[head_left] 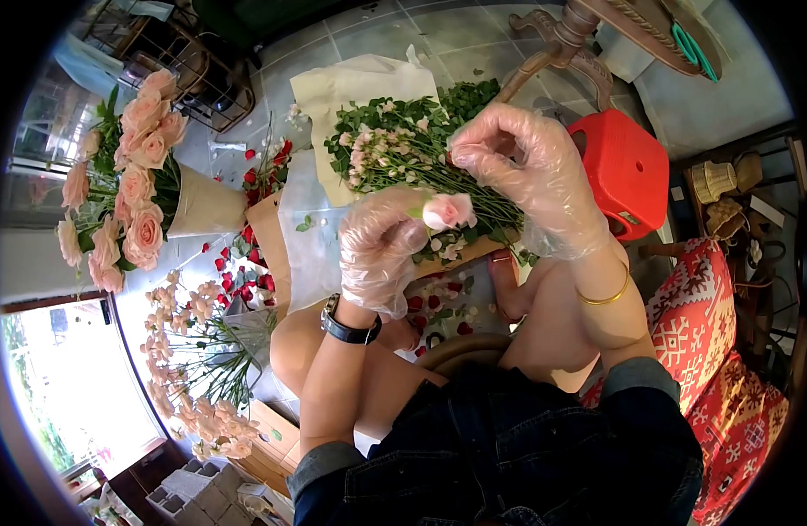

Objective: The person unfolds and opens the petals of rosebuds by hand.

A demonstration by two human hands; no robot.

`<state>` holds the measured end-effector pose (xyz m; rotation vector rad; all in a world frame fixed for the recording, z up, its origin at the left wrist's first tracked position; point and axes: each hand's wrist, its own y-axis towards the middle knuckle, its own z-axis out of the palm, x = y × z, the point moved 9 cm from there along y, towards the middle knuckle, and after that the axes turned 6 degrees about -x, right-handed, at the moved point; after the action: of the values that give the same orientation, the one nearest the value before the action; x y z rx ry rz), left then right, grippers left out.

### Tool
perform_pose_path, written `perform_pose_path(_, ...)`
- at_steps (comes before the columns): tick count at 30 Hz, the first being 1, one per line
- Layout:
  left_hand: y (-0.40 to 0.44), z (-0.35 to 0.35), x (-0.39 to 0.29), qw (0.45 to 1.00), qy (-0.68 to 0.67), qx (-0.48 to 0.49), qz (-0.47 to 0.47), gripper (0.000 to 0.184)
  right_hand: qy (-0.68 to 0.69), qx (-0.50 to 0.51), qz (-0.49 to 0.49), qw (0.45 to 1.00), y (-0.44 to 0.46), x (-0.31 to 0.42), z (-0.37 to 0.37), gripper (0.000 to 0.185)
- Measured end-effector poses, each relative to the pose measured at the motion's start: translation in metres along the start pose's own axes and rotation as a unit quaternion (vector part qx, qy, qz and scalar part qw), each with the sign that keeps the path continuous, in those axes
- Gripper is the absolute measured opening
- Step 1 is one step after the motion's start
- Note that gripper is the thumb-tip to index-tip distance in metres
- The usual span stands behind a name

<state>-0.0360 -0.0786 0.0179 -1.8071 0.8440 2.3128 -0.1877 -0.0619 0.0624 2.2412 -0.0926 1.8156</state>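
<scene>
My left hand (379, 250), in a clear plastic glove, is closed on a pale pink rose (448, 211) whose bloom points to the right. Higher up and to the right, my right hand (533, 171), gloved the same way, is raised with thumb and fingertips pinched together. Whatever its fingertips hold, if anything, is too small to make out. Beneath both hands lies a bunch of small pink spray roses (377, 158) with green leaves and long stems. Cream wrapping paper (320, 96) and a white translucent sheet (307, 197) are under and beside the bunch.
At left stand a bucket (206, 203) of large pink roses (146, 231) and more pale roses (180, 351). Red petals (237, 276) litter the tiled floor. A red plastic stool (645, 167) is at right, near a table holding green-handled scissors (693, 51) and a patterned red cushion (697, 307).
</scene>
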Motion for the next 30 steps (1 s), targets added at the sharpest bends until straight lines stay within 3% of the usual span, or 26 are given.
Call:
perform_pose_path(2, 0.002, -0.009, -0.001, 0.999, 0.018, -0.047, -0.002, 0.018, -0.088, -0.021, -0.131, 0.987, 0.0, 0.027, 0.001, 0.022)
perform_pose_path(3, 0.006, -0.006, -0.009, 0.999, 0.002, -0.04, 0.018, 0.016, -0.08, 0.02, -0.135, 0.987, 0.001, 0.026, 0.004, 0.032)
perform_pose_path(6, 0.009, -0.007, -0.01, 0.997, -0.02, -0.067, 0.025, 0.015, 0.019, 0.063, -0.152, 0.986, -0.002, 0.033, 0.007, 0.036)
perform_pose_path(9, 0.008, -0.009, -0.01, 0.996, -0.03, -0.084, 0.0, 0.015, 0.028, 0.108, -0.142, 0.984, -0.008, 0.04, 0.015, 0.04)
perform_pose_path(13, 0.005, -0.015, 0.001, 0.996, 0.016, -0.079, -0.043, 0.015, 0.04, 0.081, -0.163, 0.983, -0.01, 0.043, 0.023, 0.034)
perform_pose_path(16, 0.008, -0.01, -0.008, 0.995, 0.088, -0.045, 0.011, 0.014, 0.021, 0.068, -0.161, 0.984, -0.011, 0.045, 0.025, 0.027)
perform_pose_path(19, 0.01, -0.002, -0.019, 0.988, 0.13, -0.009, 0.078, 0.014, 0.053, 0.068, -0.127, 0.988, -0.01, 0.033, 0.026, 0.021)
perform_pose_path(22, 0.011, 0.006, -0.029, 0.981, 0.141, 0.02, 0.129, 0.014, 0.135, 0.061, -0.048, 0.988, -0.01, 0.019, 0.024, 0.015)
perform_pose_path(24, 0.01, 0.011, -0.03, 0.965, 0.204, 0.058, 0.156, 0.016, 0.191, 0.11, 0.029, 0.975, -0.011, 0.015, 0.03, 0.009)
perform_pose_path(30, 0.011, 0.011, -0.038, 0.953, 0.242, 0.059, 0.17, 0.018, 0.178, 0.184, 0.058, 0.965, -0.015, 0.006, 0.035, 0.009)
